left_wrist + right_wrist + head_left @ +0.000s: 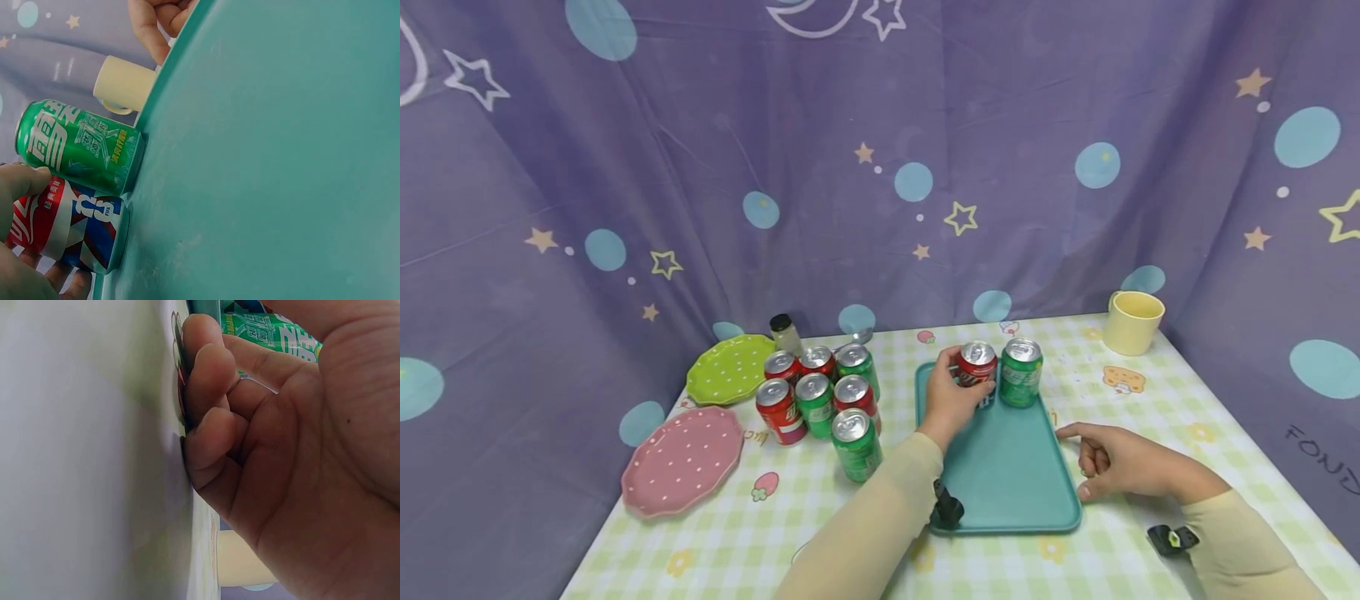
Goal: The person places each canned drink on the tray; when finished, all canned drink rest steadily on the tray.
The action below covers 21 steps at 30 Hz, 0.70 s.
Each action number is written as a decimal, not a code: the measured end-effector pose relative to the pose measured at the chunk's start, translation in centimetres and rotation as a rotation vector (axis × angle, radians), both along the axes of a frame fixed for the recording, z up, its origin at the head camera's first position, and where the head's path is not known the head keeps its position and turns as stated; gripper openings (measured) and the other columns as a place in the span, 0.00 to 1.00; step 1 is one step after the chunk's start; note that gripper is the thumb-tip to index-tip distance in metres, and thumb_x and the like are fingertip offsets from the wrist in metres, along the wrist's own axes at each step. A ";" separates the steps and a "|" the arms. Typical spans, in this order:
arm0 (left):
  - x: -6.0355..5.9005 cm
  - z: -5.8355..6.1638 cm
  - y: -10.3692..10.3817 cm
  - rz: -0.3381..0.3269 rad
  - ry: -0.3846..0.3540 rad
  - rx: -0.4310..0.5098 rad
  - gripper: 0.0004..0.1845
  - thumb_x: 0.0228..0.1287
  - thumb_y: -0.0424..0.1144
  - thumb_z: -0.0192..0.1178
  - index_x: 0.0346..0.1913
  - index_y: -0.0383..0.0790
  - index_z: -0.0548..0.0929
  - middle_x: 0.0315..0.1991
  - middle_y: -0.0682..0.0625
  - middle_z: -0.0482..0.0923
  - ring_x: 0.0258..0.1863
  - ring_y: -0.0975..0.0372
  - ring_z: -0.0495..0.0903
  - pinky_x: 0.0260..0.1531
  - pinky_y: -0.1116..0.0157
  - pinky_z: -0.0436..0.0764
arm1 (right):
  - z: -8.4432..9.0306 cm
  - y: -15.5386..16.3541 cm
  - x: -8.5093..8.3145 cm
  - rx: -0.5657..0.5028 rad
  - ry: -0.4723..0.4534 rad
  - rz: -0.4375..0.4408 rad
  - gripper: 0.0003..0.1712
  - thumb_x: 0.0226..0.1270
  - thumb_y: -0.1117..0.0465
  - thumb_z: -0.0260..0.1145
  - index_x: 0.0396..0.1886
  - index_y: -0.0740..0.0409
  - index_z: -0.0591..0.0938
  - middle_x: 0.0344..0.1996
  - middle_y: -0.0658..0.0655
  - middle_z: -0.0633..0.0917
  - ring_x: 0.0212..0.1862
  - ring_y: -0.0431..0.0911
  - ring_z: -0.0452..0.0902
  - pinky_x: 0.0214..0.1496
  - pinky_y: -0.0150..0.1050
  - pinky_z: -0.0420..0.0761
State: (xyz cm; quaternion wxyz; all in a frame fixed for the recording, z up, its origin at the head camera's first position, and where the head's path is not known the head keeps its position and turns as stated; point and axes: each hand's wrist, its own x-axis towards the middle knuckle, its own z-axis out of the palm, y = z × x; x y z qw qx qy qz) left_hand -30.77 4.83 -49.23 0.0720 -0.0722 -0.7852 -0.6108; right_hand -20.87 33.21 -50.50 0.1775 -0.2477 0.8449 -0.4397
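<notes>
My left hand [949,407] grips a red soda can [976,357] at the far end of the teal tray [1011,483], thumb on one side and fingers on the other. In the left wrist view the upright can [94,219] has its base at the tray's surface. Close beside it on the tray stands a green soda can [1021,373]. My right hand [1129,462] rests on the table along the tray's right side, holding nothing. Its index finger reaches toward the tray's rim while the other fingers are loosely curled, as the right wrist view shows.
Several red and green cans [815,406] stand grouped left of the tray. Beyond them are a black-capped jar [786,335], a green plate [728,369] and a pink plate [681,462]. A yellow mug [1132,323] stands at the back right, before a purple curtain [865,108].
</notes>
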 end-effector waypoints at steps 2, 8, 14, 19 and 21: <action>0.0 0.1 0.1 -0.004 0.004 -0.003 0.37 0.56 0.36 0.81 0.68 0.51 0.76 0.60 0.53 0.80 0.56 0.59 0.79 0.57 0.57 0.82 | 0.0 0.0 0.0 0.000 0.003 0.000 0.47 0.59 0.56 0.83 0.72 0.68 0.70 0.33 0.56 0.80 0.27 0.39 0.71 0.29 0.34 0.76; -0.3 0.2 0.2 -0.014 0.024 -0.047 0.37 0.55 0.37 0.82 0.68 0.49 0.76 0.58 0.52 0.80 0.56 0.58 0.80 0.59 0.57 0.80 | 0.1 -0.1 0.1 0.003 -0.008 -0.009 0.47 0.58 0.56 0.83 0.72 0.68 0.70 0.33 0.57 0.80 0.27 0.39 0.71 0.29 0.34 0.76; -0.3 0.3 0.2 -0.020 0.016 -0.084 0.37 0.56 0.38 0.81 0.68 0.49 0.76 0.58 0.52 0.80 0.56 0.59 0.80 0.59 0.58 0.80 | 0.4 -0.2 0.1 0.009 -0.013 -0.010 0.47 0.59 0.57 0.82 0.72 0.68 0.70 0.33 0.58 0.80 0.27 0.39 0.71 0.29 0.34 0.76; -0.2 0.4 0.1 -0.031 0.020 -0.085 0.37 0.57 0.38 0.81 0.69 0.49 0.75 0.59 0.51 0.80 0.58 0.58 0.80 0.59 0.58 0.81 | 0.6 -0.3 0.2 0.002 -0.023 -0.006 0.46 0.59 0.57 0.82 0.71 0.70 0.69 0.33 0.59 0.80 0.26 0.39 0.71 0.29 0.34 0.76; -0.1 0.4 0.1 -0.033 0.024 -0.085 0.38 0.57 0.38 0.81 0.69 0.48 0.75 0.59 0.50 0.80 0.58 0.57 0.80 0.59 0.56 0.81 | 0.7 -0.3 0.2 0.003 -0.025 -0.006 0.46 0.60 0.57 0.82 0.72 0.70 0.69 0.33 0.59 0.80 0.26 0.39 0.71 0.29 0.34 0.76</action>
